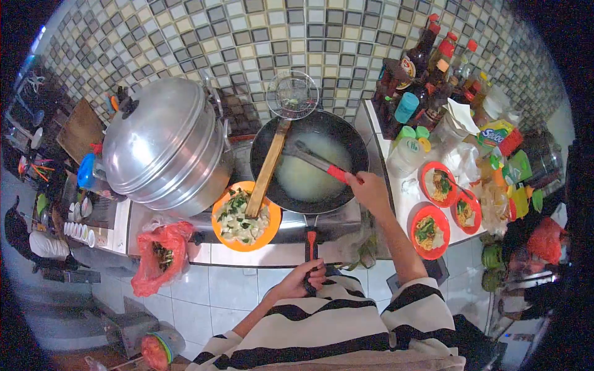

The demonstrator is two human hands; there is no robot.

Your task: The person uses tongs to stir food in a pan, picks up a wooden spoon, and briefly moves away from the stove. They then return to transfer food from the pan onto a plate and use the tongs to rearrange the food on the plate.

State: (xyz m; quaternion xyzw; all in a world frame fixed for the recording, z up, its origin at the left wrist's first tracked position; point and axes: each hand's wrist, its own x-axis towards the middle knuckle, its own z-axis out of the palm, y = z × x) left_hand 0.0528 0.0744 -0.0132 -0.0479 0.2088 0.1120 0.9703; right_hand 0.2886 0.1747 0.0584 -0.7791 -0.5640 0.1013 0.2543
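My left hand [301,279] is wrapped round the black and red handle of a dark frying pan [360,139] on the stove. Cloudy pale liquid [314,167] lies in the pan. In my right hand [369,190] is a red-handled utensil that looks like tongs [322,163], its dark end over the liquid. A wire skimmer [293,94] lies across the pan's left side, its basket at the far rim. Its wooden handle reaches down onto an orange plate [272,232] of white pieces and chopped greens.
A large aluminium steamer pot [167,145] stands left of the pan. A red plastic bag [162,256] hangs at the counter's front edge. On the right counter are several red bowls of noodles [428,232], with bottles [424,52] and jars behind them. The tiled wall [247,37] closes off the back.
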